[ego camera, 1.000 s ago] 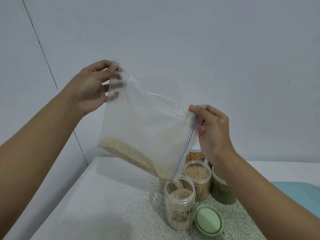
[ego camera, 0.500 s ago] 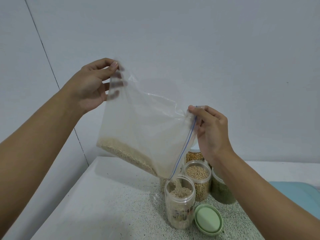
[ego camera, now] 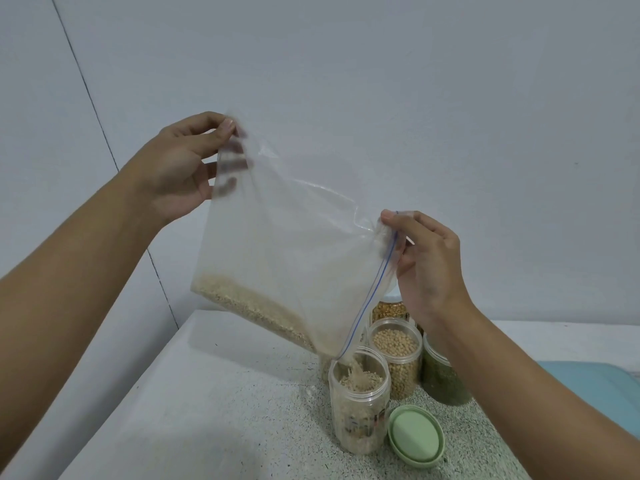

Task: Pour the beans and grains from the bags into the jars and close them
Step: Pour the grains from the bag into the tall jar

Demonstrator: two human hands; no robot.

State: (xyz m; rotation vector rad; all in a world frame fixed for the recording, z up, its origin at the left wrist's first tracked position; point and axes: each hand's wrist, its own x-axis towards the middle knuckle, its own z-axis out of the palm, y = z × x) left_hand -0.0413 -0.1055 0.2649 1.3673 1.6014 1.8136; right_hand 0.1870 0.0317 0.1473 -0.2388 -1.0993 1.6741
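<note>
Grain (ego camera: 249, 306) lies along the low side of a clear zip bag (ego camera: 294, 244) held tilted in the air above the worktop (ego camera: 225, 410), and a thin stream of it falls from the bag's bottom corner into the open jar (ego camera: 358, 407) right beneath. The left hand (ego camera: 180, 168) pinches the bag's upper corner between thumb and fingers; the right hand (ego camera: 426, 268) pinches the mouth end, just by the blue zip line, fingers curled round the plastic. I can make out no brand on the bag. The open jar carries some dark print low on its side, too small to read. A green lid (ego camera: 415, 431) lies flat on the worktop, touching or nearly touching that jar on its right. Behind stand a lidless jar of pale beans (ego camera: 396, 355), a jar of dark green contents (ego camera: 441, 379) partly hidden by the right forearm, and farther back a jar of yellow grains (ego camera: 389, 308). The jars crowd close together toward the right; the speckled surface runs wide from the open jar to the worktop's left edge, which slants along the wall. Something pale blue (ego camera: 595, 389) lies at the far right.
</note>
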